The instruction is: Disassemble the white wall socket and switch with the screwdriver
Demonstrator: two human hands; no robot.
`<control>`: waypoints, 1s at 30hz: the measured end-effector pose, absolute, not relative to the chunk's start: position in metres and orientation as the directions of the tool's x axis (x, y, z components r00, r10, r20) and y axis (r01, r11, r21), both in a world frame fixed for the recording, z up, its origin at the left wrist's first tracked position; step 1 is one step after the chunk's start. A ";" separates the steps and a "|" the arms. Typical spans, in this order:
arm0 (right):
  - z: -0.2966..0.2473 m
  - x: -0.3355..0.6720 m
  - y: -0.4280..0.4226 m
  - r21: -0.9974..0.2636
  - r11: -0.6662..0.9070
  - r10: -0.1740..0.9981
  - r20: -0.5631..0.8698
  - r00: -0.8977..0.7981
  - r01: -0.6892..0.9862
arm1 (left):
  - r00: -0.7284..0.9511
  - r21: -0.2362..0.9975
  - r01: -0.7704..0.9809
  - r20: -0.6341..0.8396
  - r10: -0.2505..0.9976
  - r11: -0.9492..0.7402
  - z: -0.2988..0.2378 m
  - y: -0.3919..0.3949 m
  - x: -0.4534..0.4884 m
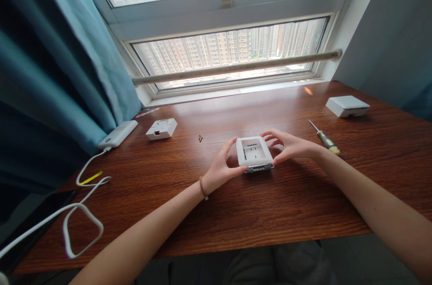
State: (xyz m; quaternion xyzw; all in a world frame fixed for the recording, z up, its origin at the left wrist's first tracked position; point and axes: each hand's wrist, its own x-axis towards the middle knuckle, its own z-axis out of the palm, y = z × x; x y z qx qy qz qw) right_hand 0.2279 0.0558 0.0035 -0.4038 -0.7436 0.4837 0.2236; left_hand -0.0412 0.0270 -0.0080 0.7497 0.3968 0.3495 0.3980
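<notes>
In the head view, the left hand point(221, 168) and the right hand point(292, 145) meet at a white square socket unit point(255, 152) near the middle of the bench point(216, 213). The left fingers are curved round the unit's left side, thumb at the near corner and index finger at the far one. The right fingers grip the opposite side in the same way, thumb near and fingertips far. The unit's recessed face, with its dark slots, is turned upward, and a grey part shows along its near edge (whether it touches the wood I cannot tell).

Beyond the left hand lie two small screws point(200, 138), and farther left sits a white box with a square opening point(162, 129). At the curtain point(70, 51) rests a white device point(119, 134) with a white cable point(72, 206) plugged in, near a yellow strip point(91, 178). Behind the right wrist lies a screwdriver point(324, 137), its tip pointing to the window point(232, 11). A second white box point(347, 106) stands at the far right.
</notes>
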 end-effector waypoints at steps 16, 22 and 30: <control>-0.001 0.228 0.057 -0.867 0.208 0.790 -0.124 -0.600 0.453 | 0.506 0.934 0.216 0.143 0.851 -0.285 -0.022 0.037 -0.041; -0.003 0.231 0.058 -0.853 0.219 0.788 -0.131 -0.601 0.474 | 0.517 0.895 0.301 0.137 0.845 -0.330 -0.017 0.036 -0.040; -0.002 0.231 0.058 -0.860 0.214 0.777 -0.137 -0.614 0.463 | 0.546 0.841 0.374 0.141 0.826 -0.391 -0.015 0.037 -0.039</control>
